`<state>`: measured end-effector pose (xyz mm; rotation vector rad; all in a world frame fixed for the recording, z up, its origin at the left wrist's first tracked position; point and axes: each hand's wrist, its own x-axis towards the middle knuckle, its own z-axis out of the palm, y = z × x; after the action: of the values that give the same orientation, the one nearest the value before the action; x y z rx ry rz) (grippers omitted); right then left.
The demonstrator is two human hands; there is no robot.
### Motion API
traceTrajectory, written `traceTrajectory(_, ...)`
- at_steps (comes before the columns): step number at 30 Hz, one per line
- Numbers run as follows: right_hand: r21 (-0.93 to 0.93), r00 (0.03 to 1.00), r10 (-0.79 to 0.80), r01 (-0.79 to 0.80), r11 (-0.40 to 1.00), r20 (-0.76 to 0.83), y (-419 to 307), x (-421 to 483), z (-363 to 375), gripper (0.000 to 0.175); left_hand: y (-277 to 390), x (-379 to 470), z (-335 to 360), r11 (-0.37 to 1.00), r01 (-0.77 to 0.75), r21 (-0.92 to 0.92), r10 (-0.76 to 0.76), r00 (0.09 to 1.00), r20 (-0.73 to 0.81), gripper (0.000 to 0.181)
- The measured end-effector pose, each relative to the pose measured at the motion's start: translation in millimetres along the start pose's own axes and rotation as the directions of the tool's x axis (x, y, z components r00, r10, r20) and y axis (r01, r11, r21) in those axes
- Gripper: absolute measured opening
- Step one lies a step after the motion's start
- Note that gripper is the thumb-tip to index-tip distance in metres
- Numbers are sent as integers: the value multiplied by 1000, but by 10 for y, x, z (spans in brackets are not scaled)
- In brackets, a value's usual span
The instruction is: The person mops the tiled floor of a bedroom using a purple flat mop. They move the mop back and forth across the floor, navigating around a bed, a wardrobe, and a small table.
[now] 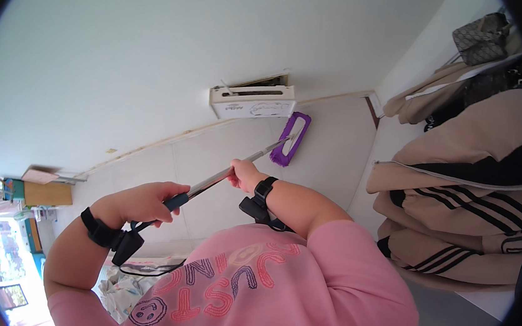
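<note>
My left hand (139, 201) is wrapped around the dark grip (176, 201) at the near end of a flat mop's handle. Farther along, the fingers of my right hand (243, 174) close on the metal pole (212, 180). The pole slants away to the mop head, a white plate with a purple chenille pad (281, 158), which lies on the pale floor (334, 132). One end of the pad is close to a white box (259, 108) at the wall; I cannot tell whether they touch. Both wrists wear black straps with small devices.
Beige clothes with black stripes (454, 214) hang at the right, below a patterned bag (480, 38). A baseboard (149, 147) runs along the white wall. Far left are a cardboard-coloured box (48, 193) and a bright window (2, 251). Patterned fabric (121, 291) lies beside my left elbow.
</note>
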<state>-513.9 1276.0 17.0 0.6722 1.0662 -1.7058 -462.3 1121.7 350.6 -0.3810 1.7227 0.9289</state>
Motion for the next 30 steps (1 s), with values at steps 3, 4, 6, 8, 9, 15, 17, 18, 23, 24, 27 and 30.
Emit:
traceTrajectory(3,120,998,-66,64,991,5,-294,30,-445,28,301,316,29,994,-84,66,84,996,3,76)
traceTrajectory(4,165,998,-63,63,984,-7,-411,43,-594,29,400,440,40,987,-118,105,116,993,24,76)
traceTrajectory(6,207,991,-109,124,971,-83,-617,52,-841,23,580,685,92,972,-153,177,148,988,40,76)
traceTrajectory(8,236,978,-118,157,959,-170,-761,76,-1010,16,688,893,189,946,-181,268,196,980,-30,75)
traceTrajectory(9,246,977,-113,157,956,-183,-815,89,-1093,14,713,981,251,975,-131,178,140,989,-38,67)
traceTrajectory(15,256,966,-113,173,951,-234,-854,269,-1300,16,822,1387,489,998,59,10,-58,996,-73,52)
traceTrajectory(17,286,947,-129,217,934,-295,-892,351,-1324,20,894,1469,497,993,10,121,11,985,-171,50)
traceTrajectory(18,272,946,-139,222,936,-293,-933,379,-1351,20,939,1502,499,985,2,170,35,976,-216,50)
traceTrajectory(23,251,944,-101,185,950,-313,-1278,444,-1619,22,1191,1753,558,942,-140,305,222,942,-252,53)
traceTrajectory(24,259,944,-102,189,947,-313,-1327,432,-1694,22,1234,1805,588,930,-149,334,240,939,-248,52)
traceTrajectory(27,195,943,-101,169,966,-318,-1405,401,-1837,22,1312,1889,676,910,-196,366,287,934,-212,55)
traceTrajectory(30,104,938,-132,174,979,-321,-1354,360,-1926,24,1344,1881,776,893,-219,393,323,920,-223,57)
